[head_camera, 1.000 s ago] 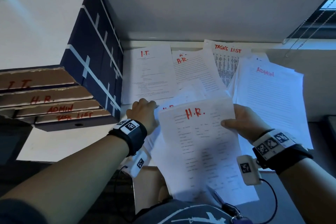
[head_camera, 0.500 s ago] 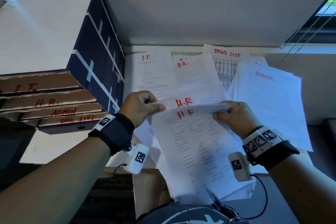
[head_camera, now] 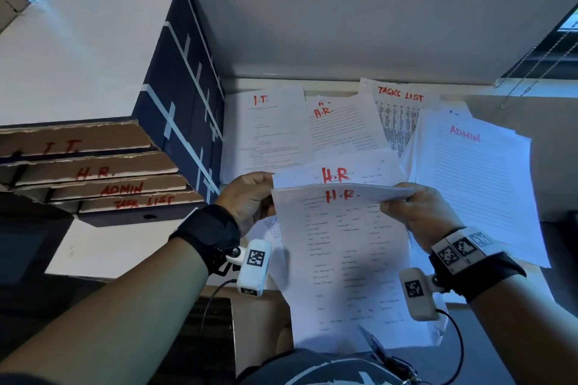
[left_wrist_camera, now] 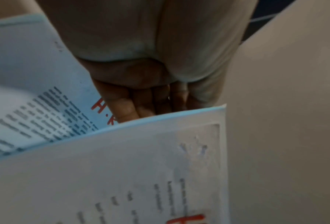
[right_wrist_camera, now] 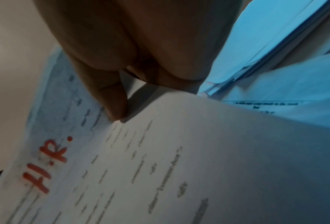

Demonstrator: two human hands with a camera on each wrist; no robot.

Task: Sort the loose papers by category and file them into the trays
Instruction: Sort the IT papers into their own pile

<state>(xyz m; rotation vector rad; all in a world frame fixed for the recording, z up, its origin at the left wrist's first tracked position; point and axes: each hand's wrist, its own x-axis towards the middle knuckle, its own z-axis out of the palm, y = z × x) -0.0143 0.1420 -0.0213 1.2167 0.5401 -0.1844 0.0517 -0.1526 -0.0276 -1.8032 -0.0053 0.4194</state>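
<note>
Head view: left hand [head_camera: 247, 194] & right hand [head_camera: 419, 212] each pinch a top corner of the H.R. papers [head_camera: 341, 259] (thin, floppy, prob. slippery; hold both sides). Farther left sit the trays [head_camera: 93, 172], w/ an H.R. slot.

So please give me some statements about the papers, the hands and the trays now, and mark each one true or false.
1. Both hands, left hand and right hand, hold the H.R. sheets. True.
2. The top tray label reads ADMIN. False: it reads I.T.
3. The ADMIN pile lies right of the held sheets. True.
4. The TASKS LIST sheet is in the left hand. False: it lies on the desk.
</note>
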